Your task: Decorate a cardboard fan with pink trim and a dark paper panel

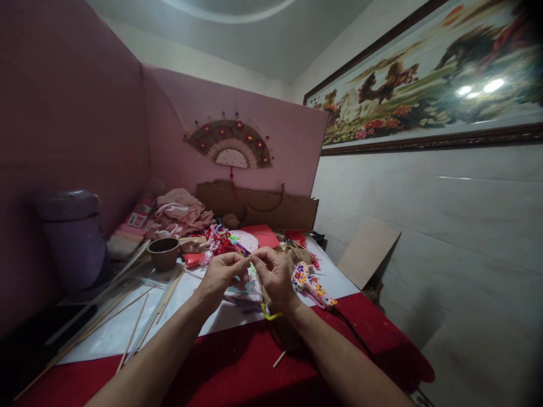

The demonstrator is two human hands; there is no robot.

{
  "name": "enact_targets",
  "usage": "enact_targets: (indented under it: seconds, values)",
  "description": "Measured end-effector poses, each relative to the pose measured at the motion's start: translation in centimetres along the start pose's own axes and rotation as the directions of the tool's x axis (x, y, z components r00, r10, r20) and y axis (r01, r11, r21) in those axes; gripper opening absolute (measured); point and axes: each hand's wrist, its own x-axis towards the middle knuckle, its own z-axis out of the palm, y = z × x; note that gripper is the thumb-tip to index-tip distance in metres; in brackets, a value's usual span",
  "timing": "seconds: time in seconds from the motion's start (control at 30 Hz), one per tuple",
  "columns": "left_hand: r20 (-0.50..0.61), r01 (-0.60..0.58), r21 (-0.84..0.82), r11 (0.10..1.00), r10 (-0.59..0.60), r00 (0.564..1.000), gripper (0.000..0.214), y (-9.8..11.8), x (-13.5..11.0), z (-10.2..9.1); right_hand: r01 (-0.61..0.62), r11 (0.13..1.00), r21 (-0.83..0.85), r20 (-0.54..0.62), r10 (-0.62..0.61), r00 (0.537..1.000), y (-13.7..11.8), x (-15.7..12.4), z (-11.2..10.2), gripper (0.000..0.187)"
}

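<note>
My left hand (223,277) and my right hand (274,277) meet in the middle of the head view, raised over the table. Thumb and forefinger are pinched together on each, fingertips nearly touching. What lies between them is too small to make out. Just below the right hand shows a bent yellow fuzzy strip (270,314), like a pipe cleaner; I cannot tell whether it is held. A flower-patterned glue gun (314,285) with a dark cord lies right of the right hand. Behind the hands is a pile of coloured pipe cleaners (221,239).
A brown bowl (164,254) and long thin sticks (138,325) lie on the left. Pink cloth (182,209) is heaped behind, near a lidded purple bin (76,243). A decorated fan (233,141) hangs on the pink panel above torn cardboard (271,210). Red cloth (229,362) covers the front.
</note>
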Motion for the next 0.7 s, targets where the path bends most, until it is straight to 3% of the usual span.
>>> enact_targets:
  seconds: [0.2, 0.43, 0.6, 0.7]
  values:
    - [-0.003, 0.026, -0.019, 0.999, -0.026, 1.0, 0.031, 0.17, -0.11, -0.08, 0.066, 0.997, -0.03, 0.089, -0.064, 0.994, -0.66, -0.09, -0.27, 0.012]
    - [0.046, 0.096, -0.051, 0.994, -0.094, 0.995, 0.032, 0.37, -0.36, -0.06, -0.045, 0.991, 0.127, 0.15, 0.025, 0.988, -0.7, 0.28, -0.55, 0.014]
    - [-0.024, 0.086, -0.018, 0.996, -0.086, 0.996, 0.034, 0.12, -0.35, 0.09, 0.084, 0.996, -0.018, 0.095, -0.081, 0.992, -0.77, 0.04, -0.33, 0.012]
    - [-0.097, 0.056, 0.018, 0.998, -0.054, 0.994, 0.035, -0.11, -0.2, 0.36, 0.095, 0.992, -0.085, 0.043, -0.091, 0.995, -0.29, -0.07, -0.08, 0.014]
